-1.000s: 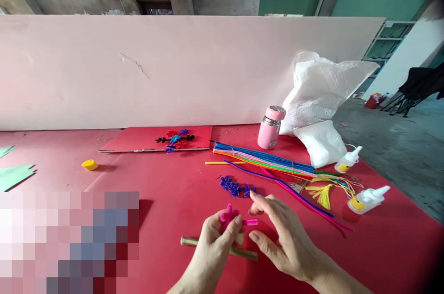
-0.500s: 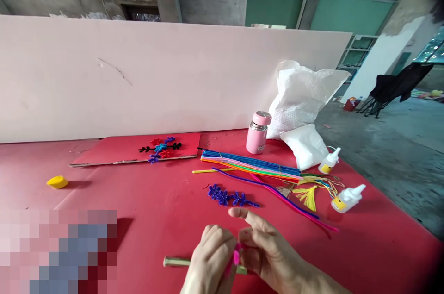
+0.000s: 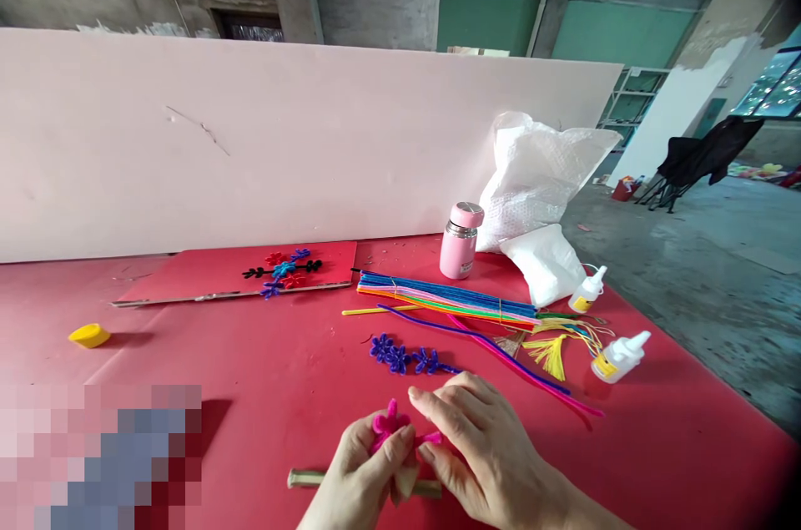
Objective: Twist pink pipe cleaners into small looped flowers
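Note:
My left hand (image 3: 363,476) pinches a pink pipe-cleaner flower (image 3: 389,421) just above the red table (image 3: 263,363). My right hand (image 3: 481,451) pinches the flower's loose pink end at its right side. Under both hands lies a thin green stick (image 3: 306,477). Just beyond them rest purple pipe-cleaner flowers (image 3: 404,358).
A bundle of coloured pipe cleaners (image 3: 444,296), loose purple and pink ones, a yellow tassel (image 3: 551,350), two glue bottles (image 3: 617,356), a pink flask (image 3: 456,239) and white bags (image 3: 538,204) lie to the right. A red card with flowers (image 3: 250,273) and a yellow cap (image 3: 88,335) sit left.
Both hands drew closer together around the pink flower and lowered toward the table's near edge; the head view shifted right and up.

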`<state>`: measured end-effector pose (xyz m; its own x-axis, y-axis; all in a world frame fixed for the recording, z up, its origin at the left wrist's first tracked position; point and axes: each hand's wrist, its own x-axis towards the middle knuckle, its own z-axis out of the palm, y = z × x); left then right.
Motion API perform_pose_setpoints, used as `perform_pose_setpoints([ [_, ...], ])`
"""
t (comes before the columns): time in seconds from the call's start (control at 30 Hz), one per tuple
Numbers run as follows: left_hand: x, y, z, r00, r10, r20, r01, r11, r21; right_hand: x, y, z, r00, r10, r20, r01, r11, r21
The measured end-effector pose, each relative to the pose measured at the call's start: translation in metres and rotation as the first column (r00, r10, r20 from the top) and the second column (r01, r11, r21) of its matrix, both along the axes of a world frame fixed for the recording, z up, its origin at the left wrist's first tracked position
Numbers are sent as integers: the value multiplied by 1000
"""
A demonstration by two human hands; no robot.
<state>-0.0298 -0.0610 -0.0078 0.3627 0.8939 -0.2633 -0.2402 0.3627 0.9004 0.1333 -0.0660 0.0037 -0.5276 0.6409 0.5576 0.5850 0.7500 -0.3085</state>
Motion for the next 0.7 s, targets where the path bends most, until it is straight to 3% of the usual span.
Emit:
perform_pose_setpoints([
  [0.1,-1,-1,4,995,-94,-23,95,995,30,-2,-4,1,994,86,-70,-86,996,-2],
  [0.17,-2,-3,6,991,-95,-99,103,992,80,-6,-8,1,971,62,-231,-99,983,-152],
  [0.2,-2,-4,7,986,-69,-151,89,988,130,-8,-9,1,936,3,-352,-118,945,-305],
  [0.23,-3,-5,9,976,-30,-215,77,974,212,-11,-10,0,874,-92,-477,-173,858,-484],
  [0.27,-3,-5,9,957,17,-288,83,940,331,-14,-10,-1,783,-221,-582,-271,721,-637],
  [0.3,-5,-6,9,930,73,-361,118,871,478,-16,-9,-1,675,-357,-646,-401,557,-727],
  [0.33,-6,-6,9,897,140,-420,178,754,633,-18,-8,-2,575,-476,-665,-533,400,-746],
  [0.37,-7,-5,9,865,212,-455,254,597,761,-20,-6,-2,500,-571,-651,-633,272,-725],
  [0.4,-9,-5,7,842,280,-462,318,432,844,-21,-5,-2,458,-636,-621,-694,181,-697],
  [0.43,-9,-5,6,828,332,-451,359,303,883,-21,-4,-1,447,-667,-596,-719,128,-683],
  [0.47,-10,-4,5,822,361,-440,374,242,896,-20,-3,-1,463,-662,-589,-713,116,-691],
  [0.5,-9,-4,4,822,367,-437,358,264,896,-19,-3,0,499,-625,-601,-678,150,-719],
  [0.53,-8,-4,3,824,353,-443,316,363,877,-17,-4,1,553,-561,-616,-610,230,-758],
  [0.57,-7,-5,3,835,320,-448,246,512,823,-14,-4,1,627,-474,-618,-512,347,-786],
  [0.63,-4,-5,2,887,216,-408,71,809,584,-9,-6,0,800,-268,-536,-267,641,-719],
  [0.67,-3,-5,2,918,173,-356,-4,903,430,-7,-6,-1,873,-179,-453,-162,771,-616],
  [0.7,-2,-5,2,944,142,-297,-51,955,293,-4,-5,-3,926,-110,-361,-87,868,-489],
])
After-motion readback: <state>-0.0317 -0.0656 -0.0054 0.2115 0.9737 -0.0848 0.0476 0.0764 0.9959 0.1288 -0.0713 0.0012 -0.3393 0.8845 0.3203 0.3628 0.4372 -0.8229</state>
